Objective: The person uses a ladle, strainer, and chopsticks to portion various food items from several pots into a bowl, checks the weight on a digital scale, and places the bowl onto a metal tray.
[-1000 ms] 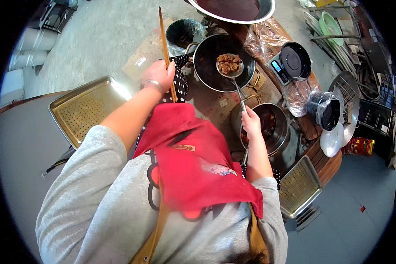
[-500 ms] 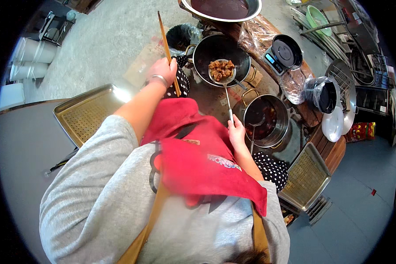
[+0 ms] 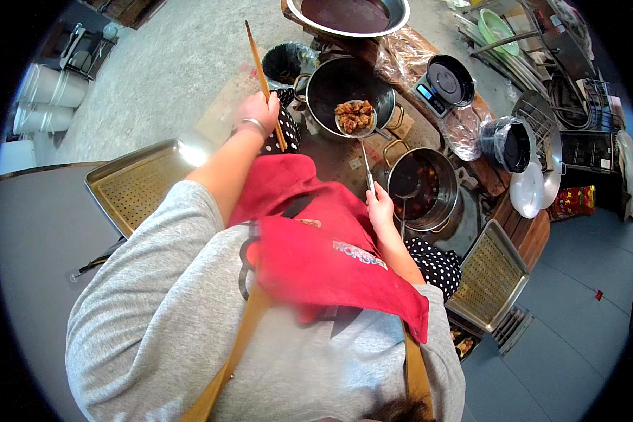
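Long wooden chopsticks (image 3: 257, 58) are gripped in my left hand (image 3: 258, 111), their upper ends pointing away from me to the left of the pans. My right hand (image 3: 380, 207) is closed round the handle of a mesh strainer (image 3: 366, 160). Brown fried food pieces (image 3: 354, 117) fill the strainer, which hangs over the near right rim of a dark two-handled wok (image 3: 323, 86). To the right stands a steel pot (image 3: 449, 204) with dark liquid and reddish bits, and a ladle (image 3: 405, 200) leans in it.
A wide steel basin (image 3: 403, 20) of dark liquid stands at the far side. Along the wooden bench are a scale (image 3: 432, 98) and a wrapped stack of black containers (image 3: 499, 144). Perforated trays lie left (image 3: 144, 181) and right (image 3: 491, 278). A lined bin (image 3: 288, 62) stands beyond the wok.
The whole view has shifted slightly. The strainer sits a little further right over the wok's rim, and the food pieces in it lie differently. Both hands keep their holds.
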Motion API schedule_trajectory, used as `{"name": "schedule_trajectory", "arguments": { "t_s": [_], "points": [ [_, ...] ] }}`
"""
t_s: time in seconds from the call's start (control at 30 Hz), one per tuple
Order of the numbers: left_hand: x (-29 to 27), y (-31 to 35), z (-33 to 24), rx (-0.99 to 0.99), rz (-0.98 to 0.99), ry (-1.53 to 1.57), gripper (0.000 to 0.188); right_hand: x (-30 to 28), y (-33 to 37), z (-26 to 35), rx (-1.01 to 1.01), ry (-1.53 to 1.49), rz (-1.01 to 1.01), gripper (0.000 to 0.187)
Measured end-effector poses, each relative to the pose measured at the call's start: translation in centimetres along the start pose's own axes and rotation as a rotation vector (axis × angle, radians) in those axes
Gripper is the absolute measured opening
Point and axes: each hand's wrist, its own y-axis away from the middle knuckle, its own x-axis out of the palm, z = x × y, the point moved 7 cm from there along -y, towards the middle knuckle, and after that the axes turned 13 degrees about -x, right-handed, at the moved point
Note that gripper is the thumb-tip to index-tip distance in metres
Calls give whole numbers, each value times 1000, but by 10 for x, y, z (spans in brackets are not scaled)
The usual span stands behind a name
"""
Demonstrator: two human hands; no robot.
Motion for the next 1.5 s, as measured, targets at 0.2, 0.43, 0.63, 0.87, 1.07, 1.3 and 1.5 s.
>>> {"name": "schedule_trajectory", "arguments": {
  "t_s": [0.2, 0.43, 0.63, 0.87, 1.07, 1.3, 1.5],
  "points": [
    [-6, 5, -3, -2, 14, -21, 44, -5, -5, 14, -87, -45, -59, 43],
    [0, -2, 5, 0, -8, -1, 47, 4, -9, 22, -93, -116, -97, 43],
    [-11, 8, 1, -16, 6, -40, 47, 9, -5, 4, 16, -45, -61, 41],
    [-5, 2, 6, -14, -5, -41, 45, 12, -11, 33, -14, -201, -49, 44],
    [-4, 4, -1, 20, -2, 15, 45, 2, -18, 42, -722, 614, -33, 34],
    [-6, 3, 5, 3, -29, -42, 43, -3, -31, 85, -720, 314, 120, 31],
    [-6, 4, -1, 6, -13, -75, 44, -80, -60, 140, -554, 64, -126, 22]
  ]
}}
